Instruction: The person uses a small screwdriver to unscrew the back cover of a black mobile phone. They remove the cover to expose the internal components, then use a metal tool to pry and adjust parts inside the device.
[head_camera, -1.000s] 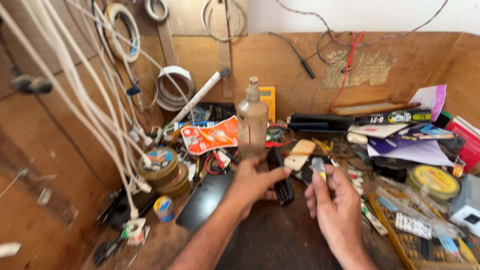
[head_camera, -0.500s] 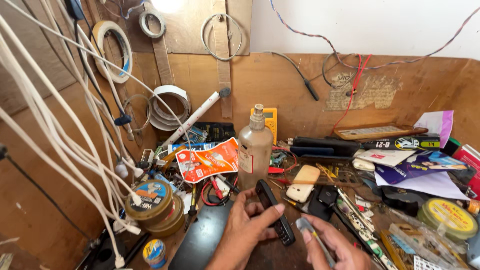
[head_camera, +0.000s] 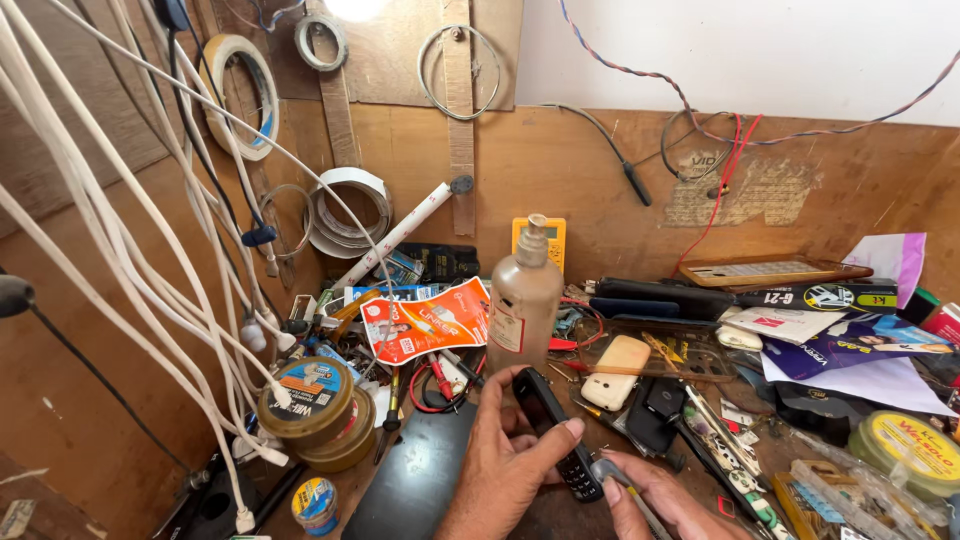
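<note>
My left hand (head_camera: 505, 468) grips a small black keypad phone (head_camera: 556, 432), thumb across its lower body, held tilted just above the cluttered bench. At the bottom edge my right hand (head_camera: 655, 500) holds a thin grey metal tool (head_camera: 618, 482) whose tip sits at the phone's lower end. Much of the right hand is cut off by the frame. A cream phone (head_camera: 617, 371) and a black phone back (head_camera: 655, 405) lie just right of the hands.
A tall brown pump bottle (head_camera: 524, 301) stands right behind the hands. Round tins (head_camera: 310, 402) are stacked at left, an orange packet (head_camera: 425, 321) and a dark flat slab (head_camera: 415, 480) nearby. White cables (head_camera: 120, 250) hang at left. Boxes, papers and a yellow tin (head_camera: 908, 447) crowd the right.
The view has tilted upward, so both hands have slid down to the bottom edge. The phone stays in my left hand and the tool in my right, now meeting at the phone's lower end.
</note>
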